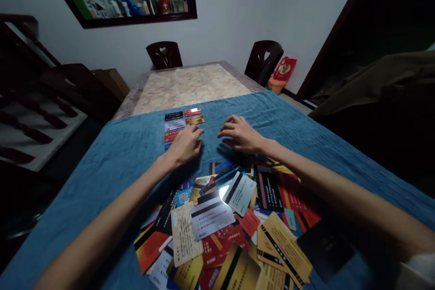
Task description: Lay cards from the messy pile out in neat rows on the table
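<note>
Two short columns of plastic cards lie flat on a blue cloth. A black card, a silver card, a red card and a partly hidden blue card form the left column. Beside it are a red card and a gold card. My left hand hovers over or rests at the lower cards, fingers bent and thumb apart, with nothing visible in it. To its right, my right hand is open above bare cloth, fingers spread and curved, holding nothing visible.
A loose pile of overlapping cards, with a silver card on top, spreads between my forearms. The table extends beyond the cloth. Dark chairs stand at its far side. A red bag sits at the far right.
</note>
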`<state>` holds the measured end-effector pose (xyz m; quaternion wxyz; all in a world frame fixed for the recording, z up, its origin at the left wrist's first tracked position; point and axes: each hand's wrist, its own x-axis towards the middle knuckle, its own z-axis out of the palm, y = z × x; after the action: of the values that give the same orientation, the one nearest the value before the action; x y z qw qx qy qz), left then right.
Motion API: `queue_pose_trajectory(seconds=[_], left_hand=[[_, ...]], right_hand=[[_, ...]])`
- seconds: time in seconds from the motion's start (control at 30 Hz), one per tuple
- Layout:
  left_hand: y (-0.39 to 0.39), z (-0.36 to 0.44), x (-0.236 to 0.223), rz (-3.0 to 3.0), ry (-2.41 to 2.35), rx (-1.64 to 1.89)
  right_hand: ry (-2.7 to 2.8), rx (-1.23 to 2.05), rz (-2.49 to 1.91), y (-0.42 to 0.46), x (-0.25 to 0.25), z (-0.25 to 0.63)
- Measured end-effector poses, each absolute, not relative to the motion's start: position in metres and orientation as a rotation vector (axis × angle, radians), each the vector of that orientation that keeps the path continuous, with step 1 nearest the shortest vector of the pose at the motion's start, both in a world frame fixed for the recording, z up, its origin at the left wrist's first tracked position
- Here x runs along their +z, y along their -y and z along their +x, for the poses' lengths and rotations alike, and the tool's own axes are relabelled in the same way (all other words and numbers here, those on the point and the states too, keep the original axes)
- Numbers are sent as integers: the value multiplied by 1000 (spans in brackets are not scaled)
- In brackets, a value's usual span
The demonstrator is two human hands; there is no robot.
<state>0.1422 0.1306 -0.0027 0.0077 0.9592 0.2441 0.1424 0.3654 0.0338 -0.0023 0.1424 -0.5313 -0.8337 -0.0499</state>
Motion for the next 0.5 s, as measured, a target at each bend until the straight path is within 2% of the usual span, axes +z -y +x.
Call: queue_pose_trajectory(seconds=[0.5], left_hand=[[-18,150,14,3048,-586,126]], right_hand=[[2381,332,-1339,70,-10,372]])
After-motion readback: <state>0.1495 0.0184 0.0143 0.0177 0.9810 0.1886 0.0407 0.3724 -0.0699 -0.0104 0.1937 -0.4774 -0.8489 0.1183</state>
